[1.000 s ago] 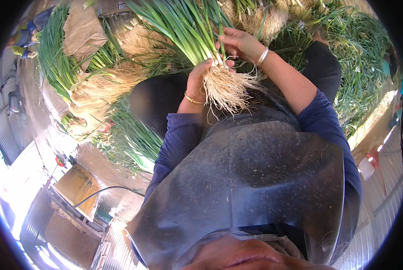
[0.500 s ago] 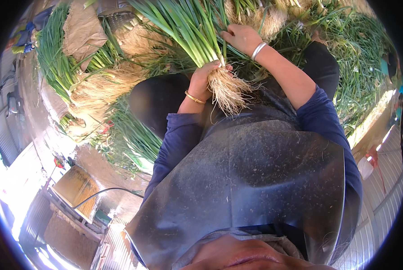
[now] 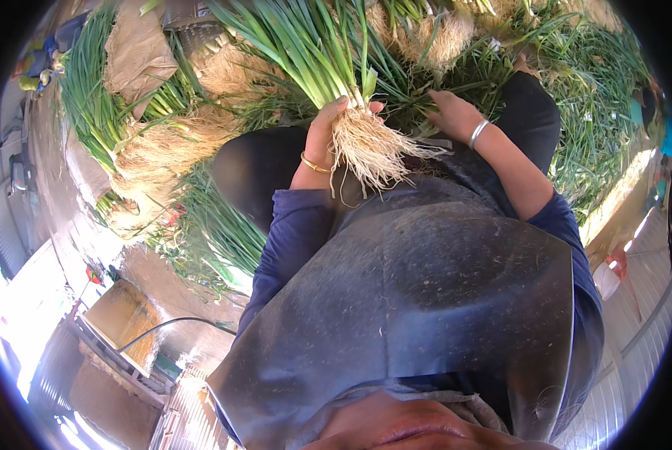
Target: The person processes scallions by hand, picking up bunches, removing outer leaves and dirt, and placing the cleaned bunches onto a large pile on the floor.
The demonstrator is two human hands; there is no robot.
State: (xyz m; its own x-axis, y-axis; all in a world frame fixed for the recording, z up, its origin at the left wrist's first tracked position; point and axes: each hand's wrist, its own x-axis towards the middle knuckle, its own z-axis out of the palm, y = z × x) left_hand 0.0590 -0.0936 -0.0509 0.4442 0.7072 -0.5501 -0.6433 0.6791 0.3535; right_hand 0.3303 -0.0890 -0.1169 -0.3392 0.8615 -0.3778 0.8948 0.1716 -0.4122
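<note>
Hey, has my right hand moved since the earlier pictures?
Yes, the right hand has moved rightward and lower in view, judged against the root bundle near the top.

The floor [image 3: 160,274] serves as the carrying surface; its bare brown portion shows at the lower left, unevenly lit. At the upper left, green onion bundles [image 3: 167,146] lie piled on it, leaf ends upward and dense tan roots toward the lower right. Just below them, a separate sheaf of green onions [image 3: 220,217] lies diagonally. Further rooted bundles [image 3: 437,41] rest at the top centre. Loose green leaves [image 3: 598,105] cover the right side in a thick, tangled layer.
</note>
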